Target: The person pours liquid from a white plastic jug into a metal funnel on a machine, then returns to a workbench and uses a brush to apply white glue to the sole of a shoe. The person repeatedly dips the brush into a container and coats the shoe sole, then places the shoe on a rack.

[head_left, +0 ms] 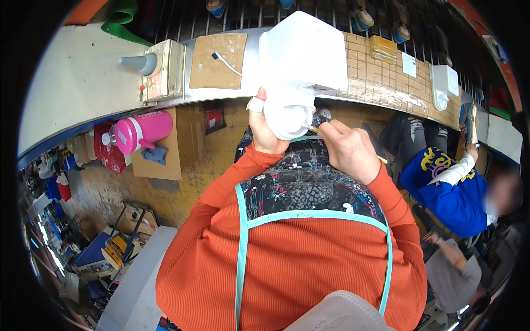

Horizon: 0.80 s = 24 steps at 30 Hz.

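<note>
My left hand (266,124) is closed around the side of a white round cup-like part (290,117) at the front of a large white plastic box (303,52). The left thumb has a white wrap on it. In my right hand (350,149) is a thin brush-like stick (382,160), pinched between the fingers. Its pale handle end sticks out behind the hand, and its front end meets the rim of the round part. The stick's very tip is too small to make out.
Left of the box lie a cardboard sheet (217,60) with a short cable and a cream device with a grey cone (144,63). Cardboard (386,77) and a yellow block (383,48) lie right. Below hangs a pink jug (144,131). A person in blue (441,187) works at right.
</note>
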Tool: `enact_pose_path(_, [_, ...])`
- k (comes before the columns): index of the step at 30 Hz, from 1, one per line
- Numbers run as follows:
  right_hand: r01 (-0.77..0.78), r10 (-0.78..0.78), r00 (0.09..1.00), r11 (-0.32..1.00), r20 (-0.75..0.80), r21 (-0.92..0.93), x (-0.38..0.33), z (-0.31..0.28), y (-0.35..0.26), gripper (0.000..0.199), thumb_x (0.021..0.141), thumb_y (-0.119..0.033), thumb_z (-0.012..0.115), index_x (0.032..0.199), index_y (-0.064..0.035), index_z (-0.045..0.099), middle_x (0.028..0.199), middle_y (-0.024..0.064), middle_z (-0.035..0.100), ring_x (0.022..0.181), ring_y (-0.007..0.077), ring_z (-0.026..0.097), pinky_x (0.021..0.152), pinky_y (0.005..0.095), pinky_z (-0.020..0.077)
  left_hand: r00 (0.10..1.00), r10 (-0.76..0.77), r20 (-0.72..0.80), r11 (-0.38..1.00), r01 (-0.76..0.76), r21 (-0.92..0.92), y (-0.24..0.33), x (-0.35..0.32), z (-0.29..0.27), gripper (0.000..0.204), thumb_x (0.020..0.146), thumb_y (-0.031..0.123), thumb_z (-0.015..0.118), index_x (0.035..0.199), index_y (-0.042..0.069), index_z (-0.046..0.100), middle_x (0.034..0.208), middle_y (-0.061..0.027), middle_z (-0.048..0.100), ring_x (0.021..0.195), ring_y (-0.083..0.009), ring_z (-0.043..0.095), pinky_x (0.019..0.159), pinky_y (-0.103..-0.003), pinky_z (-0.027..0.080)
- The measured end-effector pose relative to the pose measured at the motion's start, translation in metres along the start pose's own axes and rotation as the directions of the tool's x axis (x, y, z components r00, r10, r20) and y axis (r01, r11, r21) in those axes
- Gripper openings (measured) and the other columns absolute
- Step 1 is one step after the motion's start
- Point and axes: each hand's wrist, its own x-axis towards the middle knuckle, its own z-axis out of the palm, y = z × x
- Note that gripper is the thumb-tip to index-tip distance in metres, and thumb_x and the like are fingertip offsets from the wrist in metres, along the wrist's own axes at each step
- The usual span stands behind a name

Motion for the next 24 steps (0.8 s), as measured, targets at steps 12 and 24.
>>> enact_pose_path(12, [-0.415, 0.107, 0.910, 0.174, 0.402, 0.893, 0.009, -0.008, 0.039, 0.032, 0.101, -0.030, 0.050, 0.093, -0.0024, 0.064, 0.064, -0.0062, 0.048, 0.053, 0.0009, 0.037, 0.048, 0.0182, 0.0302, 0.960, -0.154, 0.233, 0.986, 0.166, -0.033, 0.003, 0.022, -0.006, 0.083, 0.092, 0.065, 0.032, 0.141, -0.003, 0.037, 0.126, -0.0324, 0.054, 0.108, -0.0477, 0.059, 0.092, -0.057, 0.049])
enact_pose_path(24, [-0.164, 0.228, 0.884, 0.969, -0.408, 0.186, 0.013, 0.013, -0.016, 0.013, 0.086, -0.007, 0.065, 0.090, -0.0015, 0.053, 0.087, 0.0146, 0.058, 0.065, 0.0330, 0.062, 0.053, 0.0390, 0.0497, 0.818, -0.006, 0.576, 0.902, 0.252, -0.349, -0.002, 0.030, -0.001, 0.072, 0.095, 0.058, 0.034, 0.139, 0.002, 0.041, 0.132, -0.0227, 0.054, 0.116, -0.0395, 0.057, 0.101, -0.050, 0.045])
